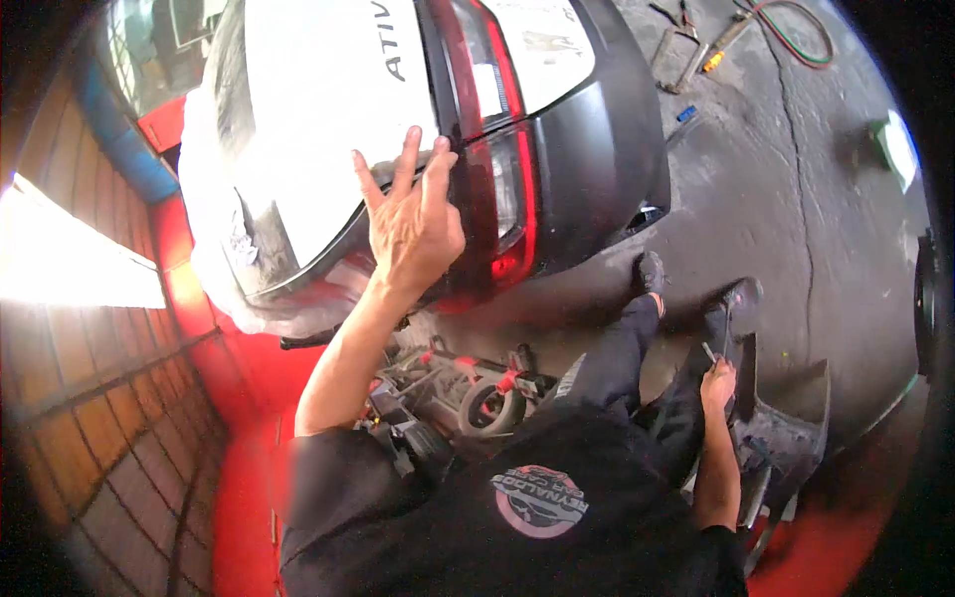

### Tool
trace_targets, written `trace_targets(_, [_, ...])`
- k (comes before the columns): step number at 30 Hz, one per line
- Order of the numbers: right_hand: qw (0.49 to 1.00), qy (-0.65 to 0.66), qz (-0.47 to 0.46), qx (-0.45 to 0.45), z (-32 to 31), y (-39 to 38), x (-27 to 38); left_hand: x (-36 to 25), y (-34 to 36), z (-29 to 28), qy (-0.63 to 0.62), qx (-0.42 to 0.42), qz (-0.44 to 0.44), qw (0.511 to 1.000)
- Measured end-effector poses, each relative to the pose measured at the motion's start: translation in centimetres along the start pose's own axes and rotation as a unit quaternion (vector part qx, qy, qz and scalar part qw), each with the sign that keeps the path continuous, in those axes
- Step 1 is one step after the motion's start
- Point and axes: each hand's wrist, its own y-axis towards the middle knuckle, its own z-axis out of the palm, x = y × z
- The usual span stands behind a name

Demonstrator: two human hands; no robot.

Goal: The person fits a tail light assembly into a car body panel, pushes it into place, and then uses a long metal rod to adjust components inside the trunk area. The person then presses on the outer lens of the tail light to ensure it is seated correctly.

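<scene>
My left hand [413, 219] reaches over the rear of a car, its fingers spread and nothing in its grip. The fingertips lie over the edge of the white trunk lid [308, 129], close to the red-and-clear tail light [505, 194]; whether they press on the surface I cannot tell. Below the light curves the dark bumper [597, 139]. Lower right, beside my leg, my right hand [718, 386] is closed around a slim, light-grey tool [709, 352] whose tip sticks out past the fingers. The rest of that tool is hidden in the fist.
Under the car's left corner lie a small wheel [491, 406] and metal frame parts. A loose grey panel [796, 418] stands right of my leg. On the floor are a metal clamp [680, 60], a coiled hose [821, 50] and a blue item [686, 114]. A red wall [254, 388] runs along the left.
</scene>
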Motion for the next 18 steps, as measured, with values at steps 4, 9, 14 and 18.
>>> trace_targets(4, [1.0, 0.007, 0.008, 0.008, 1.3, -1.2, -0.7, 0.1, 0.1, 0.1, 0.01, 0.012, 0.024, 1.0])
trace_targets(9, [1.0, 0.013, 0.007, 0.002, 1.7, -1.8, -0.2, 0.0, 0.1, 0.2, 0.013, -0.004, 0.04, 0.999])
trace_targets(14, [1.0, 0.008, 0.021, -0.007, 1.8, -2.3, 0.0, 0.3, -0.1, 0.5, 0.012, -0.022, 0.055, 0.998])
trace_targets(18, [0.999, 0.015, 0.018, -0.023, 1.8, -2.5, 0.0, 0.2, -0.2, 0.2, -0.025, -0.036, 0.045, 0.998])
